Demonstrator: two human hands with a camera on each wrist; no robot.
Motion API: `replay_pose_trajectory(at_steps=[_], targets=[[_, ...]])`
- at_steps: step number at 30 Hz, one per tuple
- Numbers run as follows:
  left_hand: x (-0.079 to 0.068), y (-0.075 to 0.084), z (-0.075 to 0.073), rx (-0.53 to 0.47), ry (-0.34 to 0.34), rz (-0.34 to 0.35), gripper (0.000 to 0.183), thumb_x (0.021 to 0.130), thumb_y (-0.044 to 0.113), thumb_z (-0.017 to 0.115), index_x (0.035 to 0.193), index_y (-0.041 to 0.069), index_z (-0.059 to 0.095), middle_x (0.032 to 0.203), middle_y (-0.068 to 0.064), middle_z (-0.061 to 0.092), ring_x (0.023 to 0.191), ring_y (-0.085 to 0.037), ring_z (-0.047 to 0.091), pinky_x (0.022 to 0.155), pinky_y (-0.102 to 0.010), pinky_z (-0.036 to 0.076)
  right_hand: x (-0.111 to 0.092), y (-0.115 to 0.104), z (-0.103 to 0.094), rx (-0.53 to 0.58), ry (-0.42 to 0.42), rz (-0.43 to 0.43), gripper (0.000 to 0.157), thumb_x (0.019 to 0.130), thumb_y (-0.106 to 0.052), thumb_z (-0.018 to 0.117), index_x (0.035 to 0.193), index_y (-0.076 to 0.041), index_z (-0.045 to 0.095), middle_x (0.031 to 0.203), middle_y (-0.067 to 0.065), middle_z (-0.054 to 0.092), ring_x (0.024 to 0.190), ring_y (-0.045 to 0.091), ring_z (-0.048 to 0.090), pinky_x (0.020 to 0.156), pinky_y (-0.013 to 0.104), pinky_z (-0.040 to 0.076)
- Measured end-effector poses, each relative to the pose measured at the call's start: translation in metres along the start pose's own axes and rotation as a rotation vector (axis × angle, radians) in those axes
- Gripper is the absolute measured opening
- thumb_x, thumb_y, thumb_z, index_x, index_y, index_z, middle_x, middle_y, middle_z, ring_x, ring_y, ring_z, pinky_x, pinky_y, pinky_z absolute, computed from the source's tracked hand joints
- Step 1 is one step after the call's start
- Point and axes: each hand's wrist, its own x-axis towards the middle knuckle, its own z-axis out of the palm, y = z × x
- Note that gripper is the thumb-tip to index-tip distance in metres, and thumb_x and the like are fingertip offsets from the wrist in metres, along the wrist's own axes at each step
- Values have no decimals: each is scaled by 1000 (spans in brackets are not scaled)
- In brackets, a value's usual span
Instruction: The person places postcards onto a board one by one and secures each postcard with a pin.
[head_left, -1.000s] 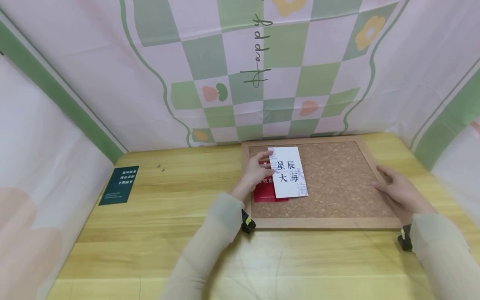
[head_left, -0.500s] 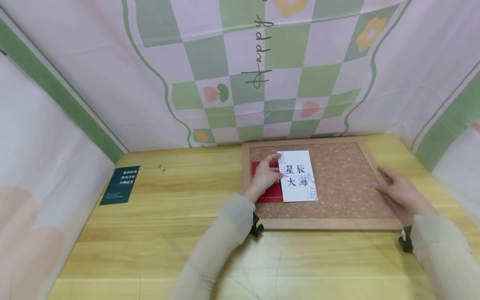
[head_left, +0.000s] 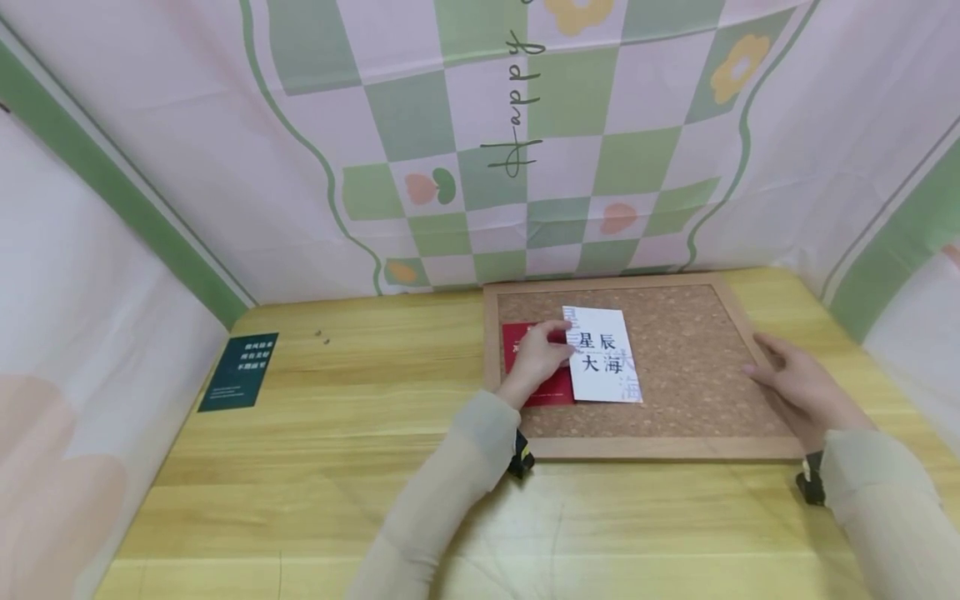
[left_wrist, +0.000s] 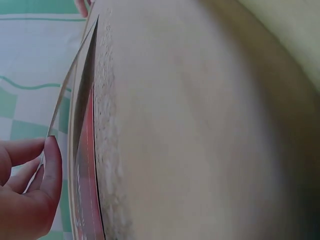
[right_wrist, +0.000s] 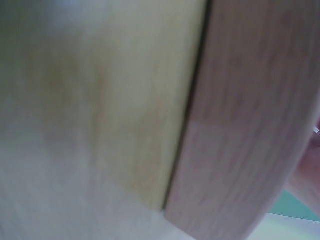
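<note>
Red card [head_left: 546, 392]: lies flat on the left part of the board [head_left: 652, 448]; seems done, though no fastening shows.
White card [head_left: 606, 354]: over the board, right of the red card, tilted with its left side raised; not yet laid flat.
Green card [head_left: 238, 372]: untouched on the table [head_left: 255, 500], off the board.
Left grip [head_left: 536, 358]: pinches the white card's left edge.
Right grip [head_left: 810, 383]: at the board's right edge, thumb over the rim; cannot tell whether the fingers curl round.
White card's look: thin, oblong, bold black characters, pale violet ones toward two corners.
</note>
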Motion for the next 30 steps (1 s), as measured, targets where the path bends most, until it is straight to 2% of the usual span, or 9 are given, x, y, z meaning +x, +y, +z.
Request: replay_pose_trajectory(at_steps=[4,7,10,14,23,30], targets=[[1,0,3,35,-13,5,40,87,3,65,126,9,61,120,-13,64,84,-17,68,71,-23,59,0,0,0,9,-3,3,74,102,-34,42,147,10,2,141,49,7,127,68,11,103,75,13],[0,0,4,78,-32,16,40,88,7,66,128,10,60,124,-12,63,92,-20,68,74,-25,59,0,0,0,28,-13,15,75,102,-34,42,147,9,0,142,49,5,127,68,9,104,75,12],[-1,1,4,158,-47,27,43,89,14,67,131,11,58,132,-9,59,113,-21,62,92,-30,55,0,0,0,46,-17,22,75,102,-34,42,147,8,-1,142,48,3,128,67,7,104,75,10],[-2,1,4,248,-58,40,48,87,18,70,133,13,56,140,-4,54,132,-21,47,110,-34,41,1,0,-1,37,-14,15,75,102,-34,41,147,9,0,142,49,4,128,67,7,104,75,10],[-4,0,14,395,-48,80,59,82,19,76,136,10,53,138,-7,54,130,-20,49,110,-32,42,1,0,-1,23,-10,11,75,102,-35,41,148,8,0,142,49,5,128,68,8,104,75,11],[-9,0,19,410,-18,59,60,81,19,76,136,12,52,138,-6,52,123,-20,54,104,-31,47,0,1,0,20,1,-3,75,101,-34,43,147,9,2,140,50,9,126,69,12,103,75,13]])
